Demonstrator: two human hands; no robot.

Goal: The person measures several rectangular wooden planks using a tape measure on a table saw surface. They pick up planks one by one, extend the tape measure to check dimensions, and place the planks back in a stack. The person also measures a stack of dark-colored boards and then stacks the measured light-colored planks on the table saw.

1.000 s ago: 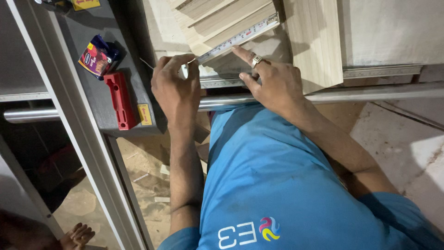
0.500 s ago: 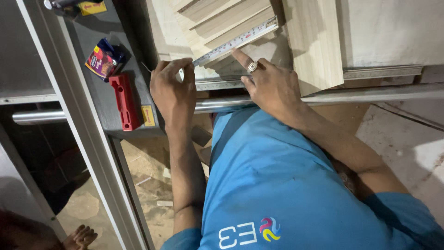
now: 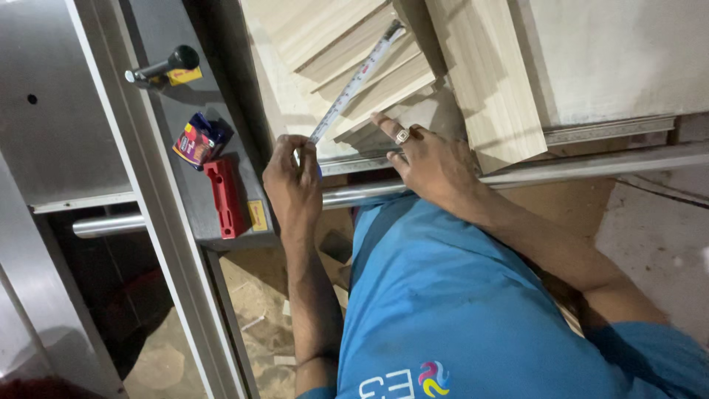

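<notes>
In the head view, the camera is seen closer than half a second ago, and the tape measure [image 3: 357, 80] now reaches farther up across the stacked wooden boards [image 3: 354, 52], so a longer span is being measured. The left hand [image 3: 294, 185] is clenched on the tape's near end at the boards' lower edge. The right hand [image 3: 432, 159] is pressed flat on the boards, fingers released, grasping nothing. The tape's long axis runs diagonally, tip pointing up and right. A red block [image 3: 225, 198] lies on the counter [image 3: 159, 66] nearby
</notes>
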